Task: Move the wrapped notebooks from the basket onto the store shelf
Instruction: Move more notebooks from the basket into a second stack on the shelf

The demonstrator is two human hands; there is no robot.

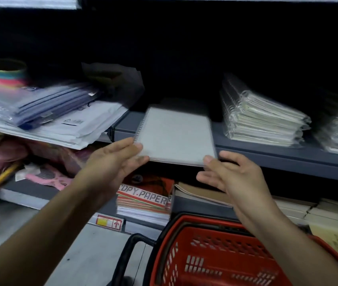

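Wrapped notebook [175,134]: grey cover, spiral binding along its left edge, clear film over it. Lies flat across the front edge of the store shelf [287,159], far half on the shelf, near edge overhanging the lip.

Left hand [116,159]: fingers together, tips and thumb on the near-left corner at the spiral end, a light pinch of that corner. Right hand [234,172]: fingers spread and loosely curled, thumb tip touching the near-right corner; not closed on anything.

Handling, judged: thin and light; holds flat over the overhang, so fairly stiff. Film looks slick, so a flat-palm push may slip. Better contact is the two near corners or the near edge, pushing straight back. Wire spiral could snag on the lip or dent if squeezed; grip the cover, not the coil.

Neighbours: stack of wrapped spiral notebooks [265,118] to the right on the same shelf, apart from this one. Pile of white envelopes and plastic folders [46,120] to the left, one corner overhanging. Copy paper ream [145,200] on the shelf below. Red basket [215,254] beneath the hands; contents not discernible.
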